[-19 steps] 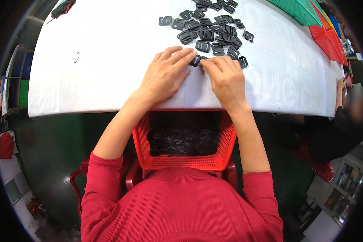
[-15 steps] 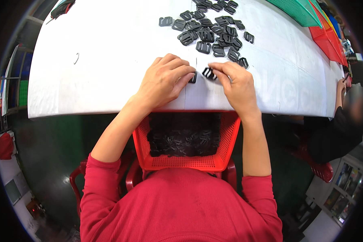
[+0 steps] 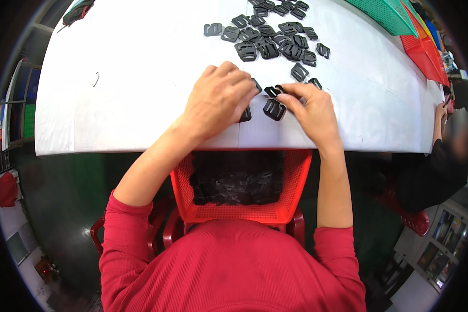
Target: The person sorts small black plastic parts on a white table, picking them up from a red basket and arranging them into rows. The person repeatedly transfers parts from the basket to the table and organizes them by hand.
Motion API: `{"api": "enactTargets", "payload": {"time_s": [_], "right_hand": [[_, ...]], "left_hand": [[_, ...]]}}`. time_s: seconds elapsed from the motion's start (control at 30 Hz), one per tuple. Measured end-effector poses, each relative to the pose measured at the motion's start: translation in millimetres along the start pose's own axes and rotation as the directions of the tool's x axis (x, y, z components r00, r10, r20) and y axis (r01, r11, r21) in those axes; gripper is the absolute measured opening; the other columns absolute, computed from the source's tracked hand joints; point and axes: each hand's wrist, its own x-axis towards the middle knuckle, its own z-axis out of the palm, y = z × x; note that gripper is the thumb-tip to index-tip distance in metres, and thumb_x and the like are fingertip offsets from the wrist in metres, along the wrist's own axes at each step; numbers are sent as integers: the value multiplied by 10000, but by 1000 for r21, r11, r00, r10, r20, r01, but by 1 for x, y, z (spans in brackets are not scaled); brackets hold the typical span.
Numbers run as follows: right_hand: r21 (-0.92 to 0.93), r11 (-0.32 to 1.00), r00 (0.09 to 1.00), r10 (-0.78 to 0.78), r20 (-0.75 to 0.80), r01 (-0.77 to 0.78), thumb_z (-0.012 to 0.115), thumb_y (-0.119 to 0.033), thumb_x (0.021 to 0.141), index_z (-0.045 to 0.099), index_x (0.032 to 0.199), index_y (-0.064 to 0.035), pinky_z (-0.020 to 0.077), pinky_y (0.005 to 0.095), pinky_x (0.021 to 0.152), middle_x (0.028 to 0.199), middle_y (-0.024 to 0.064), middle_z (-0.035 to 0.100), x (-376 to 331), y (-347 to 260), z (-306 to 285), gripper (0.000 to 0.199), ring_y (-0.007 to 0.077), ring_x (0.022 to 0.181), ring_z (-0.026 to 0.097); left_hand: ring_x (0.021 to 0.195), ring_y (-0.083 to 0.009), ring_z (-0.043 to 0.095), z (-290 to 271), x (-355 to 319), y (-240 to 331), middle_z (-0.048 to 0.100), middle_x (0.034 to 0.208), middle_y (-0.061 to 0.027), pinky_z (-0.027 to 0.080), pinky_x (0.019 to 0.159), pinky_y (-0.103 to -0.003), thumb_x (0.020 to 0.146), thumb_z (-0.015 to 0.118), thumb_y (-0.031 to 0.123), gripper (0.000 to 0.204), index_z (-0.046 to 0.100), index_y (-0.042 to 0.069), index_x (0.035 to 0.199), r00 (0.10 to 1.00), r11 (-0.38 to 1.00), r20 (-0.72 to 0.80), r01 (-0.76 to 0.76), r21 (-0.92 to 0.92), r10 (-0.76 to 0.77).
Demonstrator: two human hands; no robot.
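My left hand (image 3: pixel 219 100) lies curled on the white table (image 3: pixel 140 78), its fingers closed over black plastic buckle pieces; one piece (image 3: pixel 246 114) shows under its fingertips. My right hand (image 3: pixel 312 112) rests beside it, thumb and fingers pinching a small black buckle (image 3: pixel 272 91). Another black buckle (image 3: pixel 274 109) lies between the two hands, touching the right thumb. Beyond the hands lies a loose pile of several black buckles (image 3: pixel 273 39). Below the table edge, a red mesh basket (image 3: pixel 291 187) on my lap holds many black buckles.
Green (image 3: pixel 390 13) and red mesh trays (image 3: pixel 426 47) are stacked at the table's far right. Another person in dark sleeves (image 3: pixel 437 156) sits at the right. A small metal hook (image 3: pixel 95 79) lies on the table's left part. A dark object (image 3: pixel 77 11) sits at the far left corner.
Both hands have drawn back from the pile toward the table's near edge, dragging a few buckles with them. The hands stay close together.
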Motion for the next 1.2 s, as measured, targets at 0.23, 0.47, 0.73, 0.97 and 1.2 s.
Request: {"api": "enactTargets", "payload": {"time_s": [0.23, 0.47, 0.73, 0.97, 1.2], "right_hand": [[-516, 781, 816, -526, -241, 351, 744, -216, 797, 698, 1103, -97, 472, 359, 853, 1083, 16, 680, 68, -2, 18, 332, 223, 1027, 587], [-453, 764, 815, -566, -129, 459, 730, -166, 806, 707, 1080, -105, 451, 361, 842, 1081, -6, 676, 27, -9, 32, 281, 198, 1010, 588], [-421, 817, 843, -504, -189, 395, 735, -182, 814, 729, 1035, -119, 446, 360, 849, 1059, -12, 695, 21, -13, 13, 230, 202, 1030, 597], [-591, 761, 843, -482, -239, 268, 735, -189, 804, 728, 1071, -139, 416, 359, 906, 1095, -23, 707, 56, 18, 3, 272, 168, 1051, 602], [-669, 620, 701, -683, -205, 409, 696, -147, 807, 737, 1010, -151, 417, 380, 901, 1030, -30, 707, 36, 15, 8, 208, 170, 1009, 621]], "left_hand": [[1284, -284, 499, 22, 28, -31, 563, 1356, -121, 426, 1042, -398, 909, 615, 148, 423, 565, 44, 1316, 1000, 992, -13, 27, 120, -26], [1300, -270, 492, -9, -30, -26, 586, 1324, -78, 395, 1064, -449, 908, 569, 83, 365, 602, 57, 1270, 990, 982, 73, 108, 155, -120], [1305, -267, 496, -25, -19, -22, 593, 1322, -112, 384, 1085, -439, 911, 618, 134, 350, 625, 64, 1254, 990, 992, 64, 123, 5, -123], [1365, -247, 433, 17, 12, -18, 543, 1390, -107, 306, 1142, -497, 936, 605, 223, 422, 562, 60, 1322, 991, 997, 133, -37, 72, 27], [1296, -265, 495, 19, 19, -13, 602, 1270, -97, 344, 1112, -497, 887, 639, 157, 348, 621, 42, 1215, 1000, 999, -17, -10, 33, 11]]}}
